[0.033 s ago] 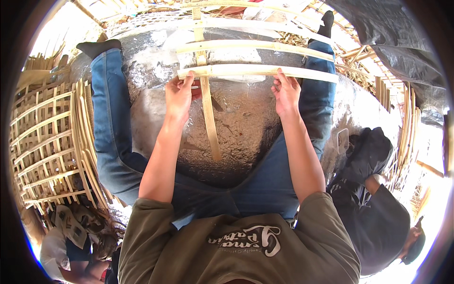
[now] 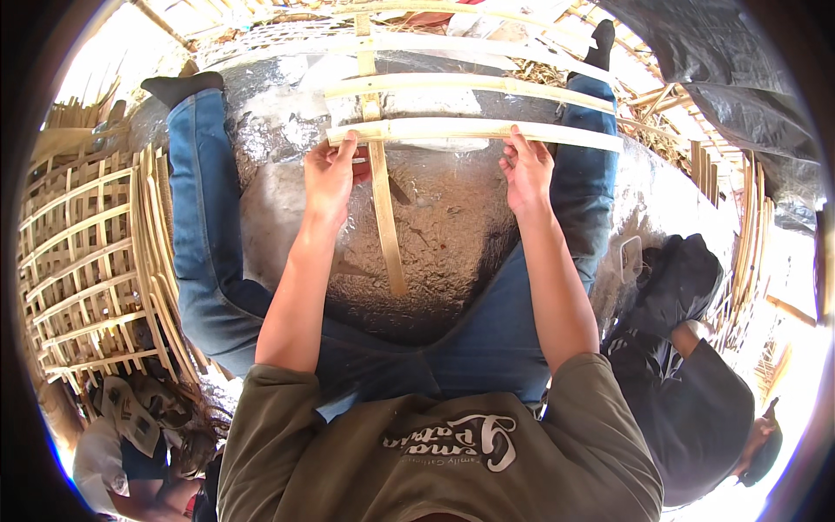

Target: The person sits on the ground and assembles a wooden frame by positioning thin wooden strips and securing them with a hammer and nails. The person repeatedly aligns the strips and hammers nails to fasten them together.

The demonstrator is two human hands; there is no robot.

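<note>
left hand [image 2: 329,177] | right hand [image 2: 524,170] | both grip near bamboo slat [image 2: 452,130] | crossing upright slat [image 2: 383,209]

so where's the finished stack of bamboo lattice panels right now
In the head view the stack of bamboo lattice panels stands on the person's left, just outside the left leg, away from the bamboo strip both hands hold.

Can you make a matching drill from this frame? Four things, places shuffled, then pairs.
Things:
1. left hand
2. right hand
3. lattice panels
4. upright strip

Places:
A. stacked at the person's left
B. on the nearest cross strip, right part
C. running toward the person between the legs
D. where the nearest cross strip meets the upright one

Pairs: 1-D, 2-B, 3-A, 4-C
</note>
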